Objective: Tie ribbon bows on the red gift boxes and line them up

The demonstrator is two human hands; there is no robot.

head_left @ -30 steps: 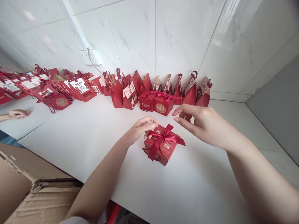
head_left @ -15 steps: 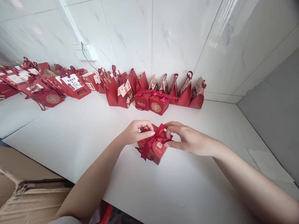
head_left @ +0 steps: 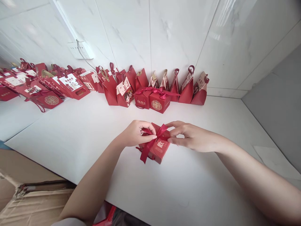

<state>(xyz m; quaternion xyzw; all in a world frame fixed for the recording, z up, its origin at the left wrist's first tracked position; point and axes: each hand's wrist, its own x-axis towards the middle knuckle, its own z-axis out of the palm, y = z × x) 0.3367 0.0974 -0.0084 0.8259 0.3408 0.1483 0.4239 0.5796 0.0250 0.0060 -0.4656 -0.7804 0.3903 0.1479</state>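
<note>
Two hands work at a red paperboard gift box, which sits on the white surface in front of the person. The left hand (head_left: 143,133) pinches the glossy satin bow (head_left: 146,151) near its knot, thumb against fingertips. The right hand (head_left: 184,136) is at the box's (head_left: 162,148) right side, fingers curled, with a narrow gap to the thumb; whether it grips ribbon cannot be told. The box is closed, its contents hidden. It lies low and flat, gold lettering upward, one corner toward the person; its longer axis is unclear. Behind it, two ribbon-tied boxes (head_left: 155,101) stand before a row of peaked cartons (head_left: 185,91) with loop handles. More red packages (head_left: 58,84) crowd the left. A creased brown cardboard box (head_left: 37,204) shows at lower left.
</note>
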